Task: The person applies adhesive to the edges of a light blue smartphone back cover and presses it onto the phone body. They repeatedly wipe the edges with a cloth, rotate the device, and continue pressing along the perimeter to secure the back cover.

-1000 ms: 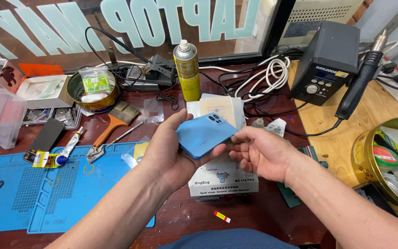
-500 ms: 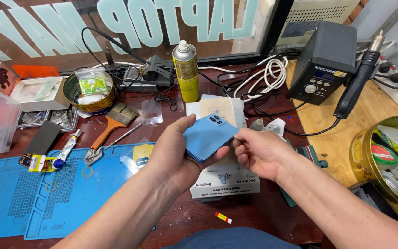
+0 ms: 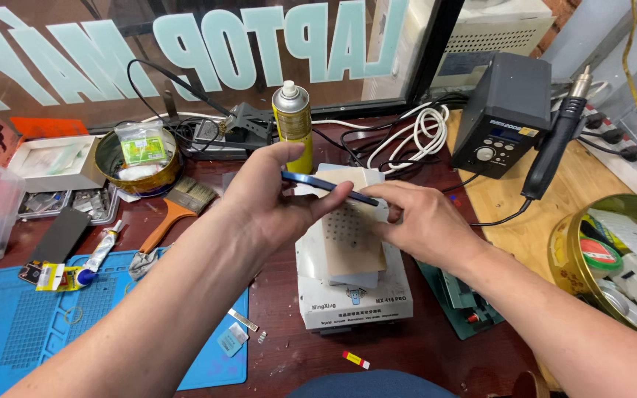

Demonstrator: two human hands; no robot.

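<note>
My left hand [image 3: 270,203] grips a thin blue phone [image 3: 327,187] by its edges, held almost flat so I see it edge-on. My right hand [image 3: 418,221] touches the phone's right end with its fingertips and rests over the perforated top plate of a white box-shaped heating machine [image 3: 352,295]. The phone hovers just above that plate.
A blue work mat [image 3: 31,339] lies at the front left with a glue tube [image 3: 101,254] and a brush [image 3: 175,206] beside it. A yellow spray can [image 3: 293,121], a black soldering station [image 3: 506,114] with its handpiece, white cables and a round tin of tape rolls [image 3: 621,258] surround the machine.
The phone has been tilted from showing its blue back toward me to lying nearly flat, edge-on. Both hands have shifted slightly up and over the machine's plate.
</note>
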